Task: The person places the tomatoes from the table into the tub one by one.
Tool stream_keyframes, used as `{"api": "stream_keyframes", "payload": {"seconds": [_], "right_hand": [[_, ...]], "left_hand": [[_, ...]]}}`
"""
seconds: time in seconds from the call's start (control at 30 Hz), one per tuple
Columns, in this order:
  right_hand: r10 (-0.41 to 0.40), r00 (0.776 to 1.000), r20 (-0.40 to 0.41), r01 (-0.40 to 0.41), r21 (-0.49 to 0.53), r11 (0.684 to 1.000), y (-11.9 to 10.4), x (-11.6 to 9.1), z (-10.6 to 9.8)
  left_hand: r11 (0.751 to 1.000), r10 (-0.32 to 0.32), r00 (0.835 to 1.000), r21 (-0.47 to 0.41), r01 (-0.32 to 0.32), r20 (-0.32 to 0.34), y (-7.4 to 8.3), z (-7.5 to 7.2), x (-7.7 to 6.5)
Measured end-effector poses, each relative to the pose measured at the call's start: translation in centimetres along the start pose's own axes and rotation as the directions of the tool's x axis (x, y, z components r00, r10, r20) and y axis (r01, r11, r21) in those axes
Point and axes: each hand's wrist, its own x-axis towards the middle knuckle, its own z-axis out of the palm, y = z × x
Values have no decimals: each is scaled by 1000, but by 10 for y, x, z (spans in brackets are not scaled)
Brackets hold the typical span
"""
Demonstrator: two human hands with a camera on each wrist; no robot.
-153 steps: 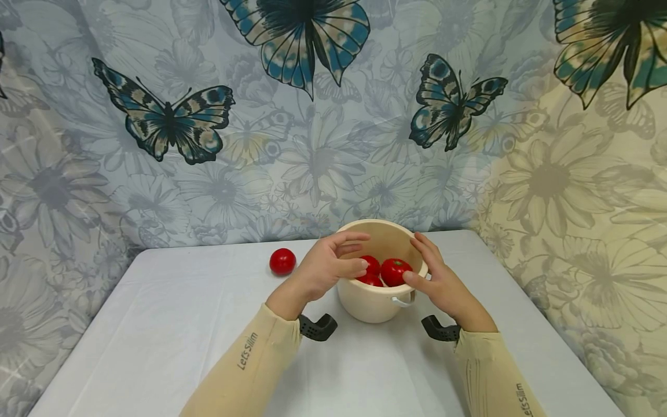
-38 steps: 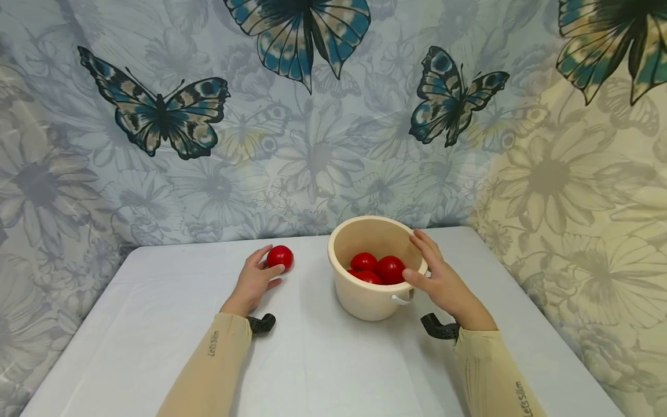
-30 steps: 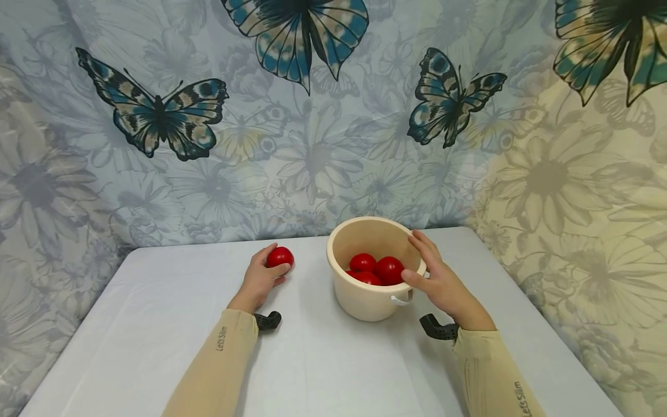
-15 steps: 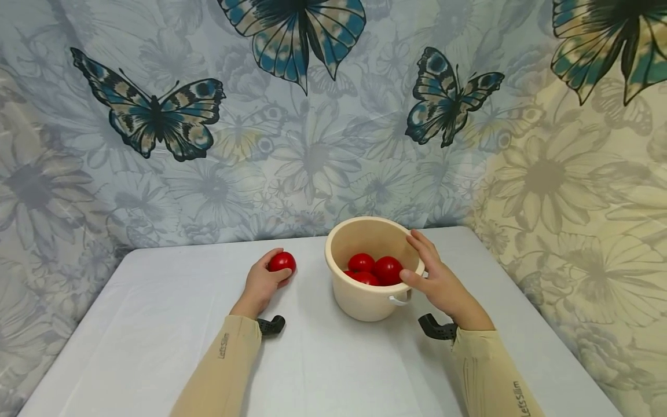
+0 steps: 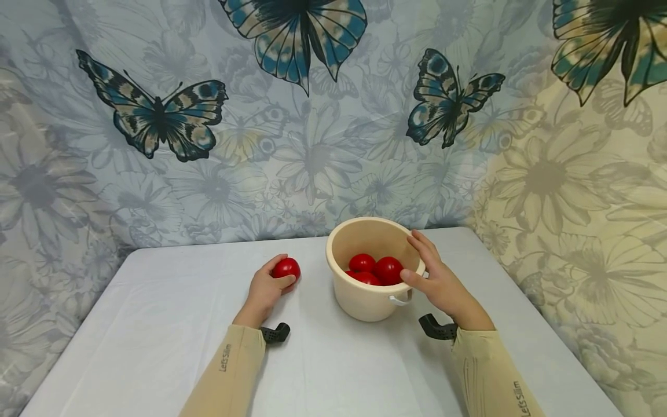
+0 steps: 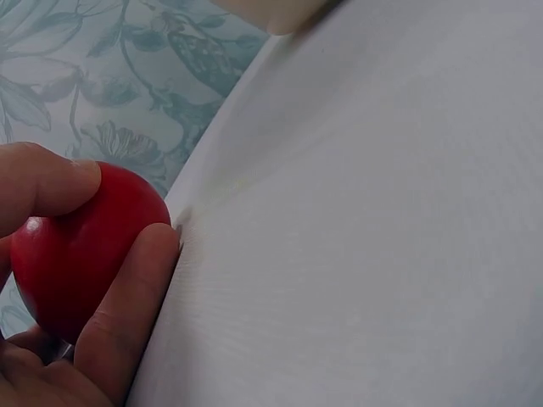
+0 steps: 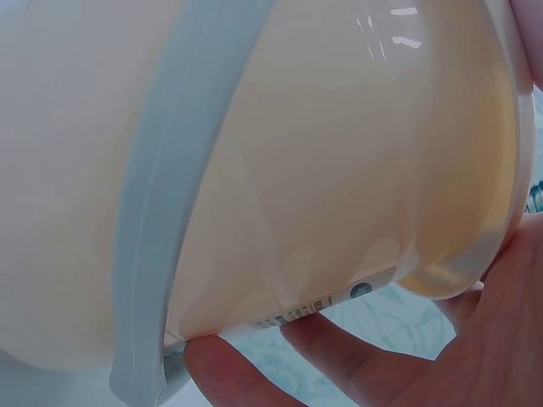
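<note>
My left hand [image 5: 264, 292] curls round a red tomato [image 5: 286, 269], left of the bucket. In the left wrist view, the thumb and fingers wrap the tomato [image 6: 81, 254] low over the white tabletop. A cream plastic bucket [image 5: 359, 304] stands upright with several red tomatoes [image 5: 388, 271] inside. My right hand [image 5: 443, 289] grips its right side, thumb over the rim and fingers along the outer wall. From the right wrist view, fingertips meet the bucket wall [image 7: 314, 195] near a printed label [image 7: 297, 311]. The pale handle [image 7: 174, 186] hangs down along the outside.
A white cloth covers the table [image 5: 156, 324]. Behind it hangs a floral backdrop [image 5: 318, 156] with large butterflies, close to the table's back edge. Both wrists wear black mounts [image 5: 276, 333], and beige sleeves [image 5: 224, 370] cover the forearms.
My left hand left the space over the bucket, reached left to the lone tomato and took hold of it. Tomato and hand then shifted slightly right and nearer. The right hand stays at the bucket.
</note>
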Motion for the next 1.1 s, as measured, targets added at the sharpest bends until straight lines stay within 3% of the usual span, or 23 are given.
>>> {"api": "stream_keyframes", "payload": {"seconds": [0.17, 0.37, 0.5, 0.7, 0.83, 0.97, 1.1], "right_hand": [[1, 1000, -2, -1, 0, 1000, 0, 0, 0], [4, 1000, -2, -4, 0, 1000, 0, 0, 1], [2, 1000, -2, -2, -4, 1000, 1, 0, 1], [2, 1000, 2, -2, 0, 1000, 1, 0, 1], [2, 1000, -1, -2, 3, 1000, 1, 0, 0], [2, 1000, -4, -2, -1, 1000, 0, 0, 0], [0, 1000, -4, 0, -1, 1000, 0, 0, 0]], "left_hand": [[996, -30, 999, -80, 31, 9, -1, 0, -3], [970, -76, 997, -228, 79, 25, 1, -2, -7], [951, -96, 995, -292, 99, 25, 1, -4, -8], [903, -118, 992, -419, 92, -36, 10, -4, -11], [880, -93, 993, -472, 48, -73, 27, -2, -16], [869, -26, 997, -495, -17, -78, 50, 3, -24], [873, 58, 996, -481, -81, -61, 75, 10, -34]]}}
